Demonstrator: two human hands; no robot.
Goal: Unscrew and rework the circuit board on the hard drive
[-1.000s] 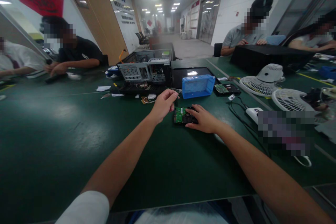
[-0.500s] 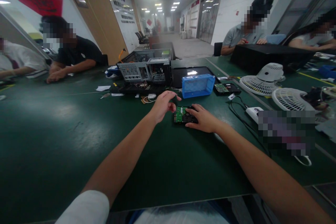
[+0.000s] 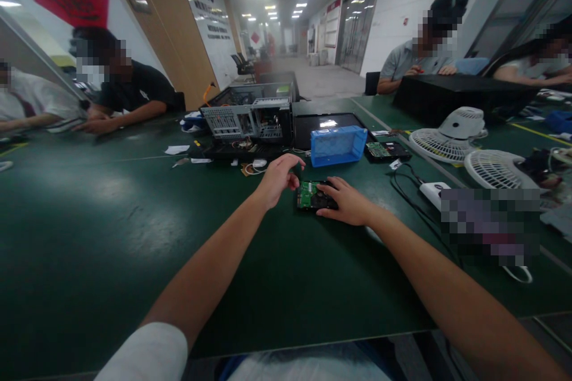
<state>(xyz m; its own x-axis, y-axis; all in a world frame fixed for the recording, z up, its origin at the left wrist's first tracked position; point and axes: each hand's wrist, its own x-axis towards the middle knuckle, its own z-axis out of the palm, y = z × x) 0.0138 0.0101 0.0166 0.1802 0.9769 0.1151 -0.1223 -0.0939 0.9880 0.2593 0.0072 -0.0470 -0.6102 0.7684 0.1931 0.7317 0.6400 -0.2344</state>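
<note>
Green circuit board, glossy and rectangular, faces up on the black hard drive, which sits flat on the matte dark-green table. The right hand lies open-palmed over its right half, pinning it. The left hand has dipped since a second ago and now curls loosely just beside the drive's left edge. Whether it pinches anything, I cannot tell.

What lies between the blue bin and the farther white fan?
A second hard drive, circuit board up, lies between blue bin and fan, in the head view.
</note>
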